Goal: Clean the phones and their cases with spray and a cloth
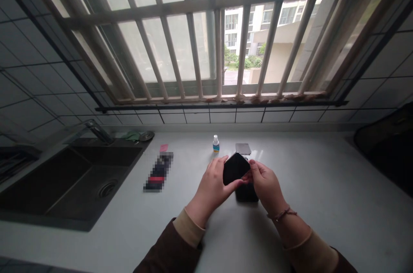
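Note:
A black smartphone is tilted above the counter, its dark face toward me. My left hand grips its left side, with the thumb along the lower edge. At the right corner, my right hand is closed with thumb and fingers pinched on the phone's edge; whether a thin cover or film is also between them I cannot tell. Beneath the hands lies a flat black object, partly hidden. Behind the phone are a small white-capped bottle with a blue label and a folded grey cloth.
On the white counter, a pixelated dark packet with a red band and a small pink slip lie left. Farther left is a dark sink with a faucet. A black bag-like object stands right. A barred window rises behind.

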`<state>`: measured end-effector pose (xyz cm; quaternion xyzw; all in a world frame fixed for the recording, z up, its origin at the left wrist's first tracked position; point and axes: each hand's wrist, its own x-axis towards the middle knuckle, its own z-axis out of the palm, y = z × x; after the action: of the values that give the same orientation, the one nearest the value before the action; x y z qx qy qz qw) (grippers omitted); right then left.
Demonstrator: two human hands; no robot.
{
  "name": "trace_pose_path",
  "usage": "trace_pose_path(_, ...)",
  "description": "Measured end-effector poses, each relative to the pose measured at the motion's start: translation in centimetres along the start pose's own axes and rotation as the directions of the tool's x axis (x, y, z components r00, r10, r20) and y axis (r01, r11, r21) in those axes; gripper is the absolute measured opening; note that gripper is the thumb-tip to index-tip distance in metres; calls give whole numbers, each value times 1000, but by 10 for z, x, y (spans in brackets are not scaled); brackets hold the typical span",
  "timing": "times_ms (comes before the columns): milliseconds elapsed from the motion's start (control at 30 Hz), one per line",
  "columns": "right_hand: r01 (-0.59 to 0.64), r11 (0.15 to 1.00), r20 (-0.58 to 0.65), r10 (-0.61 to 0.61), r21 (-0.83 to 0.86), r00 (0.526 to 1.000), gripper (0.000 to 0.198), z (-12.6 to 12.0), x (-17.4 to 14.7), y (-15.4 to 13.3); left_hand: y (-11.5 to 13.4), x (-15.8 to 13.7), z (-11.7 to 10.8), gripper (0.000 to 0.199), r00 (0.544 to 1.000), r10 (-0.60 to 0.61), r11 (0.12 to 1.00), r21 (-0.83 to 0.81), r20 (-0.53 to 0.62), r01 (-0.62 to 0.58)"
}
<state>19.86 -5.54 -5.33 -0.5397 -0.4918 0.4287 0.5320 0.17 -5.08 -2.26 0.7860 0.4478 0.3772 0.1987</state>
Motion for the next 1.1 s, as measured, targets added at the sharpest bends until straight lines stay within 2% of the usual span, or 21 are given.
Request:
trace_pose_path(67,61,996,-22,-62,-64,998,56,-1,-2,-4,-2,0,0,34,992,-123,986,-106,34,126)
trace_pose_path(167,91,993,-20,-93,-81,995,55,-2,-5,-7,-2,-1,2,41,972,-231,952,-197,31,233)
trace_pose_path(300,65,998,5,-65,-27,998,55,-1,-4,-6,5,-4,3,40,979,-194,968,-173,-57,182)
trace_pose_path(467,61,998,-18,-61,-26,998,56,0,-3,-3,11,-7,3,37,983,-156,980,-140,-94,142)
trace_pose_path(667,13,997,-6,-13,79,1000,57,3,-2,-2,7,-10,4,33,987,-133,987,-100,-88,124)
trace_pose_path(800,3,991,-26,1,130,1000,58,5,-2,-1,11,-11,8,35,980,-188,968,-182,-61,174)
trace_pose_path(900,25,991,-46,-19,134,999,60,5,-2,0,12,-11,15,40,953,-301,913,-302,-43,275)
trace_pose_path(967,32,990,-15,-30,136,999,63,5,-2,1,10,-11,20,44,920,-387,860,-384,-66,335)
trace_pose_path(1100,4,1000,203,-7,15,979,58,8,-5,0,-2,-10,28,46,845,-523,741,-549,-111,387)
